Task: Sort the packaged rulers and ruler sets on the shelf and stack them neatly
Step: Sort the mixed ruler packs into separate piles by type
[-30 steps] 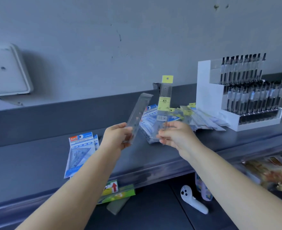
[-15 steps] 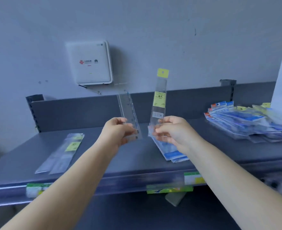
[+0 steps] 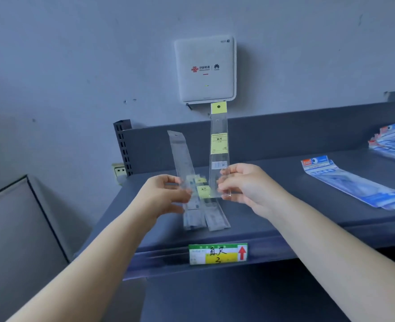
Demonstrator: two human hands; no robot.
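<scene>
Two packaged rulers are held upright above the front edge of the shelf [image 3: 273,219], near its left end. The right hand [image 3: 243,184] pinches the bottom of a clear sleeve with a yellow header and yellow label [image 3: 218,145], fingers [image 3: 229,170] curled round its lower end. The left hand [image 3: 166,194] pinches a second clear sleeve [image 3: 181,154], which tilts to the left and shows no label on the side facing the camera. Directly below them, a small stack of like rulers [image 3: 203,214] lies flat on the shelf, above a green and yellow price tag [image 3: 217,254] on the front lip. Blue ruler-set packets [image 3: 354,182] lie well apart toward the right end. The step in hand appears to be adding these two to the stack. Doing it well probably means turning the left sleeve so its label faces the same way, squaring the ends, then laying both down with headers toward the back edge, so the slippery film does not slide the stack askew.
</scene>
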